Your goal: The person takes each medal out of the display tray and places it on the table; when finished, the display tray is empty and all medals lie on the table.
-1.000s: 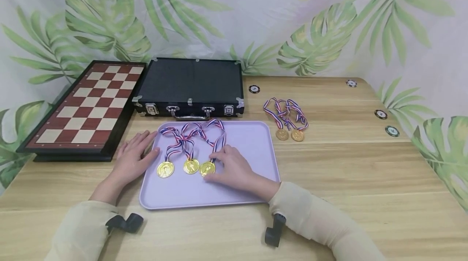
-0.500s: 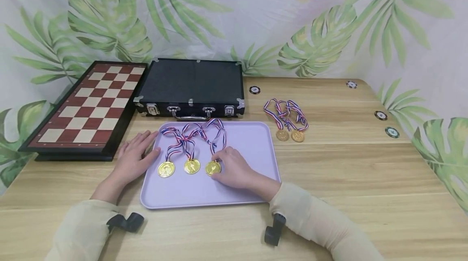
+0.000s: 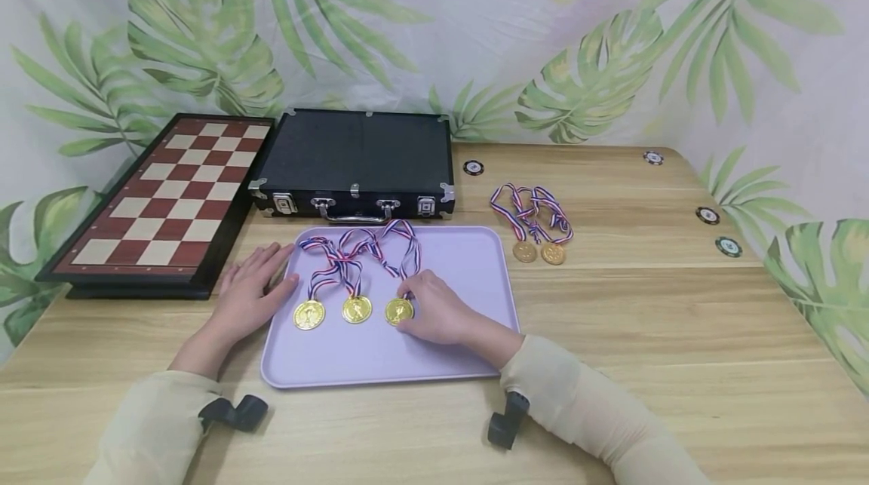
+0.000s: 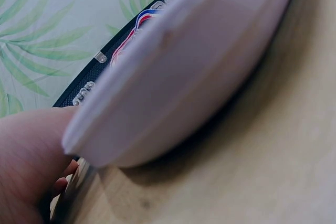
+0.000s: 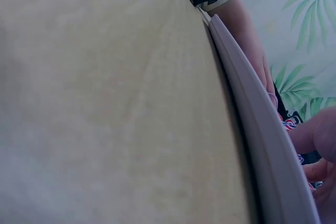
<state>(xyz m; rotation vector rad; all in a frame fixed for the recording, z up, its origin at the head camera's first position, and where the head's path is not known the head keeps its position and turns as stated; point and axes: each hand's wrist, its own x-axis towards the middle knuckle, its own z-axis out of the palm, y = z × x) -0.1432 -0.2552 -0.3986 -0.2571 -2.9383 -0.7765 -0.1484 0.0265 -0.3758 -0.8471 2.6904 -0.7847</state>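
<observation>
A lilac tray (image 3: 333,360) carries three shiny gold medals on red, white and blue ribbons (image 3: 407,244). They lie roughly in a row: a left medal (image 3: 308,314), a middle medal (image 3: 356,309) and a right medal (image 3: 399,311). My right hand (image 3: 437,310) pinches the right medal at its edge between thumb and fingers. Along the tray's left edge rests my left hand (image 3: 247,302), fingers extended and thumb at the rim. The tray's side wall (image 4: 173,82) fills much of the left wrist view. In the right wrist view the rim hides most of the medals.
Behind the tray stands a black case (image 3: 356,153) with a metal handle. Left of it lies a folded chessboard (image 3: 166,198). Two duller medals (image 3: 538,252) with ribbons lie right of the tray. Several poker chips (image 3: 729,246) are scattered near the table's far and right edges.
My right hand has slid the right medal a little to the right, widening its gap from the middle medal. Its ribbon shifted with it. My left hand stays in place.
</observation>
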